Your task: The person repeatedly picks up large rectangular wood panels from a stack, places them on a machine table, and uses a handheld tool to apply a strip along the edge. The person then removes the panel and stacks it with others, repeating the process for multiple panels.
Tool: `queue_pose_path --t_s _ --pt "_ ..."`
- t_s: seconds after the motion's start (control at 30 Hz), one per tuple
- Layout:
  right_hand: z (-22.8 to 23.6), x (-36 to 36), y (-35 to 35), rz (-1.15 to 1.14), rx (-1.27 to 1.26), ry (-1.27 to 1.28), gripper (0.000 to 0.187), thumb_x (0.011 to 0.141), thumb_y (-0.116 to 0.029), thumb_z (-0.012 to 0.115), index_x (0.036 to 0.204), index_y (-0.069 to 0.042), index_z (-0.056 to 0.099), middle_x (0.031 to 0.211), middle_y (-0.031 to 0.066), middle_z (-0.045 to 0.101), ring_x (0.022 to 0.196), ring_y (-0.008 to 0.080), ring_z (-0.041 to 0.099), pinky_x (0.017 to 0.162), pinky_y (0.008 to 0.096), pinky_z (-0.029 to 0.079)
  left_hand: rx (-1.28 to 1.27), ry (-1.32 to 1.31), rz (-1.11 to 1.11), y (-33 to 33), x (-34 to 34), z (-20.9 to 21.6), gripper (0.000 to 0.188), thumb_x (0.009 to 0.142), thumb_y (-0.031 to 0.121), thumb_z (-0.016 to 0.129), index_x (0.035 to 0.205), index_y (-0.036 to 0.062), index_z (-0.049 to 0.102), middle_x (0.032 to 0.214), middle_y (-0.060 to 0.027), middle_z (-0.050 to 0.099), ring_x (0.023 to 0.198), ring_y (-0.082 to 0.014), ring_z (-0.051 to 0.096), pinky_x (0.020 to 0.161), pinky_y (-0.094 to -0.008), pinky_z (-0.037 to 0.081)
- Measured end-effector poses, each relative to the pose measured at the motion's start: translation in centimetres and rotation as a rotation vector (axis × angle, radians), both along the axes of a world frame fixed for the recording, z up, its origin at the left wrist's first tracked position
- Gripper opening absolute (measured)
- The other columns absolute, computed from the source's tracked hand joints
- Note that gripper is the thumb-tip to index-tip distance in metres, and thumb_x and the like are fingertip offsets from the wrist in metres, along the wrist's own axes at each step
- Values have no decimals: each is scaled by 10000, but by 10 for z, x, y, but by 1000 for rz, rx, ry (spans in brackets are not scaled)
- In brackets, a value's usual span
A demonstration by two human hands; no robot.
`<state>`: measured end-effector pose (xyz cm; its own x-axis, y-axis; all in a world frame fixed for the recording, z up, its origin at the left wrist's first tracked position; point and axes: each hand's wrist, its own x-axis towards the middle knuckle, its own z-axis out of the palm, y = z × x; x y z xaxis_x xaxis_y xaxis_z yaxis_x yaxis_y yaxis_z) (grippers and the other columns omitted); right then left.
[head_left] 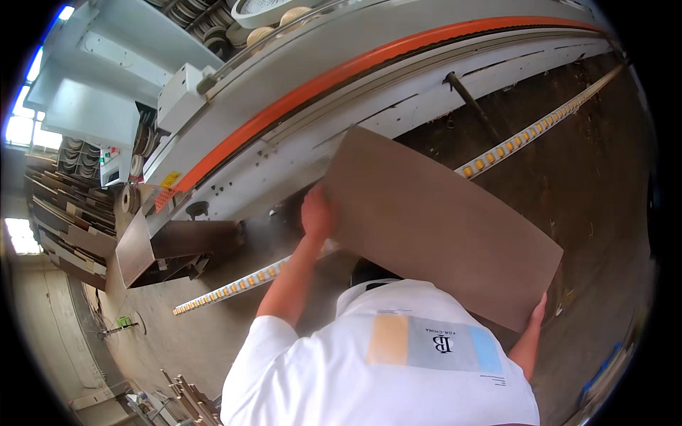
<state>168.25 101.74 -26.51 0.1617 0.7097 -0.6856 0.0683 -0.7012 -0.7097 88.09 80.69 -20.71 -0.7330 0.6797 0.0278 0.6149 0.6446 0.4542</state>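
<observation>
A large brown rectangular board (440,227) is held up in front of my body, tilted, its near corner close to my white shirt. My left hand (320,213) grips its left edge, slightly blurred, with the fingers partly hidden by the board. At the lower right corner, my right hand (538,312) is closed on the right edge; its fingers lie partly behind the panel. The board's far corner overlaps the pale bed of a long machine (305,160) with an orange strip.
A roller rail (234,287) with yellow rollers runs diagonally beneath the board. Left of it stands a box-like stack of panels (170,248). More boards (74,220) are piled at the far left, and a dark metal bar (472,106) juts from the machine.
</observation>
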Motion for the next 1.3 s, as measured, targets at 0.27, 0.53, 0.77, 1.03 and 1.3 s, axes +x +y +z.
queue_pose_path --t_s 0.27,0.53,0.77,1.03,1.3 --pt "54 -91 -234 -169 -102 250 758 983 -628 437 1459 -45 526 1445 97 577 1311 285 552 1102 444 435 38 31 -106 -94 -81 8 628 900 327 682 1420 46 469 1363 -189 576 1258 -388 541 1013 -512 446" --pt "47 -168 -419 -259 21 79 737 1011 -601 431 1482 -39 502 1459 106 563 1327 301 540 1109 434 430 14 109 -152 -231 -158 -7 661 901 350 676 1453 62 455 1419 -172 546 1297 -385 513 1064 -515 409" --pt "22 -225 -585 -349 9 72 727 1011 -578 463 1476 -20 505 1455 114 561 1311 293 544 1112 427 413 -4 158 -201 -341 -222 -2 688 901 372 669 1484 76 456 1452 -157 531 1333 -389 476 1103 -518 379" --pt "4 -314 -792 -386 11 224 709 1014 -558 467 1462 -11 516 1441 112 568 1306 287 545 1110 426 415 -17 112 -227 -468 -299 21 625 886 343 679 1445 123 510 1414 -136 560 1290 -371 506 1070 -499 408" --pt "-4 -433 -972 -433 69 73 678 1019 -528 467 1443 -2 532 1418 110 580 1293 284 551 1103 425 423 60 115 -304 -609 -416 17 517 853 281 714 1337 144 597 1366 -113 595 1246 -370 535 1034 -480 437"
